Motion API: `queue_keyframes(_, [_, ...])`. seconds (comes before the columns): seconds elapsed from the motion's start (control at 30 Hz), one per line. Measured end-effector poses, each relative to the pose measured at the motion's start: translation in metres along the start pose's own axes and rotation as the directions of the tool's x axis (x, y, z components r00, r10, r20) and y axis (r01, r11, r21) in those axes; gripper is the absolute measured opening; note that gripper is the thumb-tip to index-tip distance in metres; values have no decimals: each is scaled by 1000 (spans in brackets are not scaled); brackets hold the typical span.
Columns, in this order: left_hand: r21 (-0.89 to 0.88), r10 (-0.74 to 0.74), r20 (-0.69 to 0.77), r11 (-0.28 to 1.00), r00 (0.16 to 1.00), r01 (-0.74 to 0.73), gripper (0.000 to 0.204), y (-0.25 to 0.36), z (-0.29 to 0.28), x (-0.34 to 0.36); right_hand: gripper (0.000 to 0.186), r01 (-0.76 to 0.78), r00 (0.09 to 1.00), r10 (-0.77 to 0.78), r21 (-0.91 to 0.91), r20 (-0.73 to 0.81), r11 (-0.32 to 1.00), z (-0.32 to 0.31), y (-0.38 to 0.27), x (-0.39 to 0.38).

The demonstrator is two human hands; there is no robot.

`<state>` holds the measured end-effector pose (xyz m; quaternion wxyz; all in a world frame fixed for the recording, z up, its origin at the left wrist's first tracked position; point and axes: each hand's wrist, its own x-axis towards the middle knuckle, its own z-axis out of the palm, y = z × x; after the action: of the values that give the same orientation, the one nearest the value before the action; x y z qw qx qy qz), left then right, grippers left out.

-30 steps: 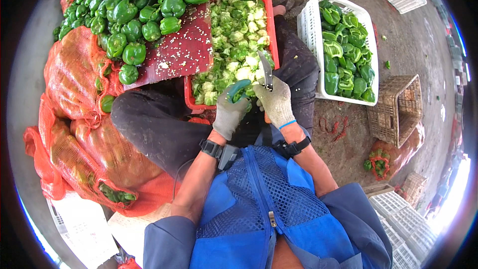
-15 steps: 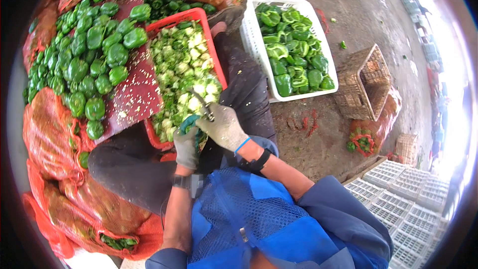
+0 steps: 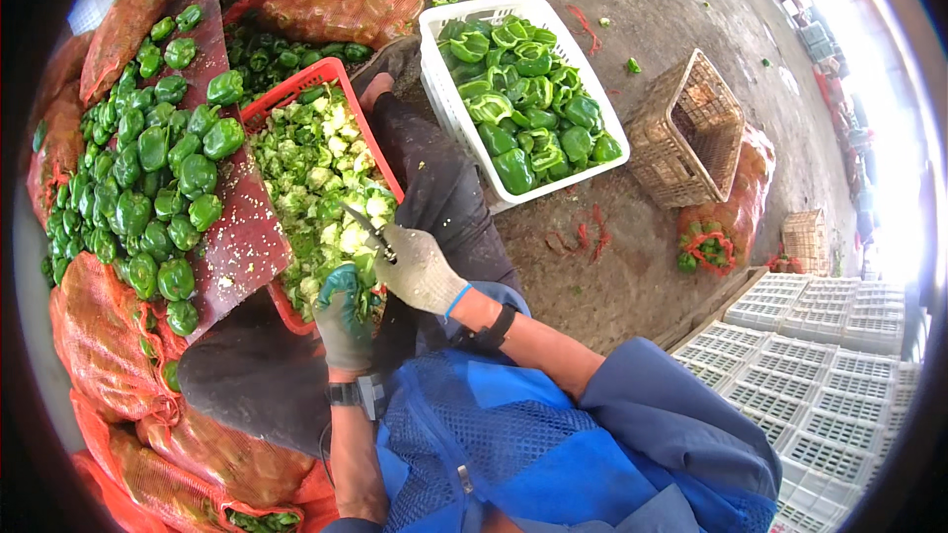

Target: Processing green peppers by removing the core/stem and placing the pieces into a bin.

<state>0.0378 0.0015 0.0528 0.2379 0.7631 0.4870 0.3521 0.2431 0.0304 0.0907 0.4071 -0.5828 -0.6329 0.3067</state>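
Observation:
My right hand, in a pale work glove, is closed round the dark handle of a small knife. The blade points up and left over a red crate heaped with pale green pepper cores and scraps. Beside it, at the crate's near end, my left hand has its green-coated glove fingers curled closed. What lies inside them, if anything, is hidden. Left of the crate, many whole green peppers are piled on a dark red board speckled with seeds.
A white crate of cut green peppers stands beyond my right leg. Right of it are a wicker basket and a mesh sack. Orange mesh sacks lie at left; white plastic crates sit at lower right.
The view has shifted, so the crates and peppers sit further left. My hands have drawn slightly apart; the left fingers are now below the knife, and the right still grips it.

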Motion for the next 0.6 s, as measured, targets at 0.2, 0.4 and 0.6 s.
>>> queue_keyframes(0.2, [-526, -407, -5, 778, 913, 344, 44, 14, 0, -1, 17, -586, 810, 555, 328, 192, 741, -54, -19, 17])
queue_keyframes(0.4, [-654, -406, -33, 700, 913, 287, 54, 20, 4, 0, 26, -163, 792, 581, 853, -187, 496, -153, -3, 86])
queue_keyframes(0.6, [-931, -587, 330, -330, 739, 154, 56, 26, 2, 18, 21, -302, 779, 573, 647, -255, 700, -168, -13, 96])
